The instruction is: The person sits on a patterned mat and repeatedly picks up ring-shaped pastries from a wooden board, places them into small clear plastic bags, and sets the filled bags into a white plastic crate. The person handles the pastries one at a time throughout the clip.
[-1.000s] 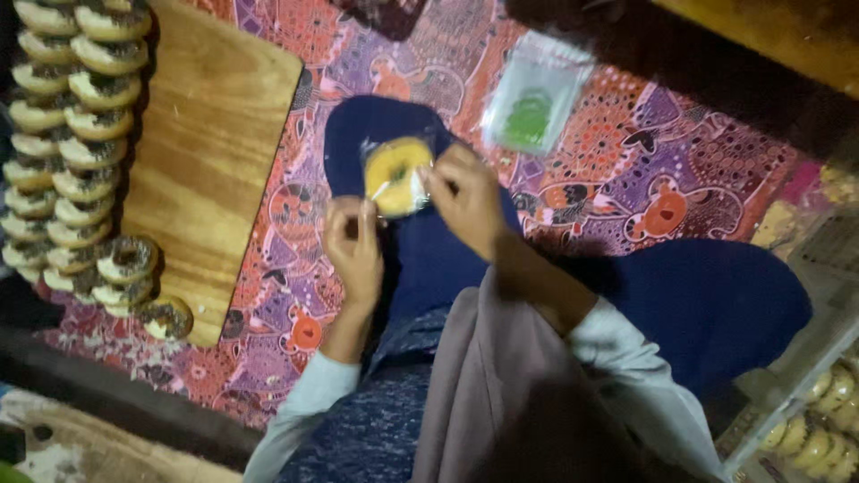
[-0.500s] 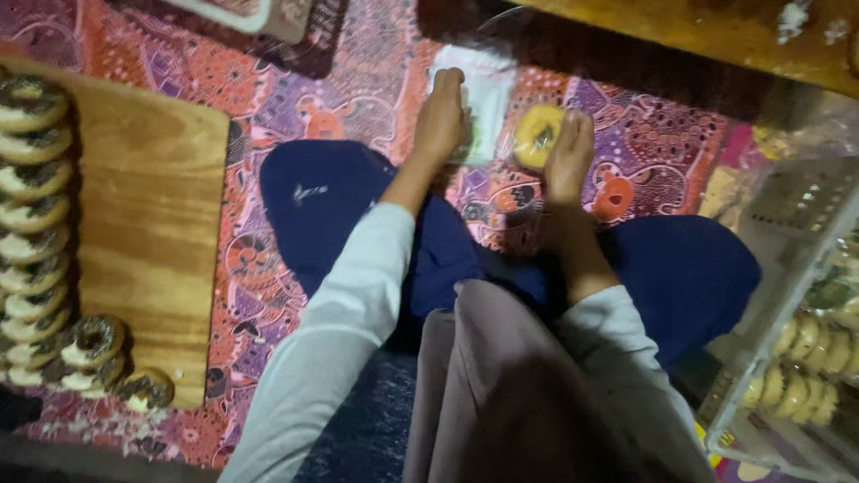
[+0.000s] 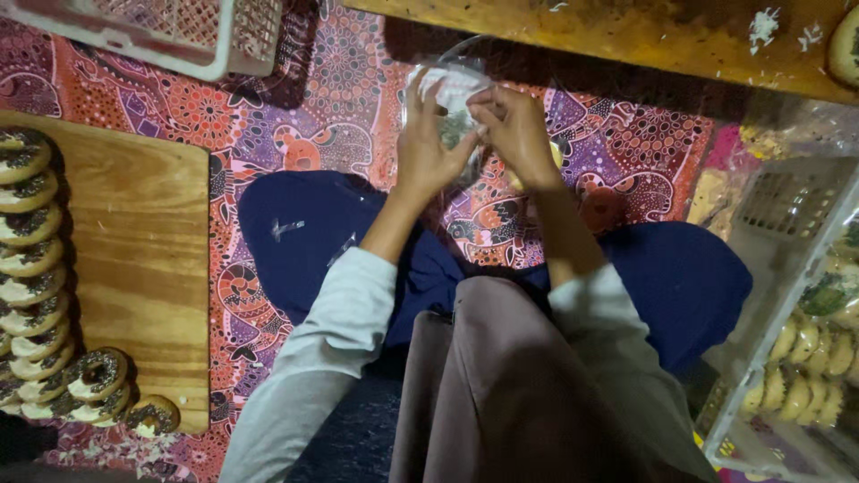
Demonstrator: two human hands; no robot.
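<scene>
Both my hands are raised over the patterned cloth in front of my knees. My left hand (image 3: 428,143) and my right hand (image 3: 517,132) pinch the top of a small clear plastic bag (image 3: 452,94) between them. A yellowish ring doughnut (image 3: 555,159) shows just behind my right hand; whether it is inside the bag I cannot tell. My legs in dark blue cloth (image 3: 295,233) lie below my forearms.
A wooden board (image 3: 143,268) at the left carries rows of topped doughnuts (image 3: 36,259). A white crate (image 3: 179,36) stands at the top left, a wooden table edge (image 3: 626,36) at the top. Bagged doughnuts in a plastic basket (image 3: 805,340) sit at the right.
My hands reached forward to the bag and doughnut on the cloth, then lifted together, now holding the bag up between them. The view has tilted forward.
</scene>
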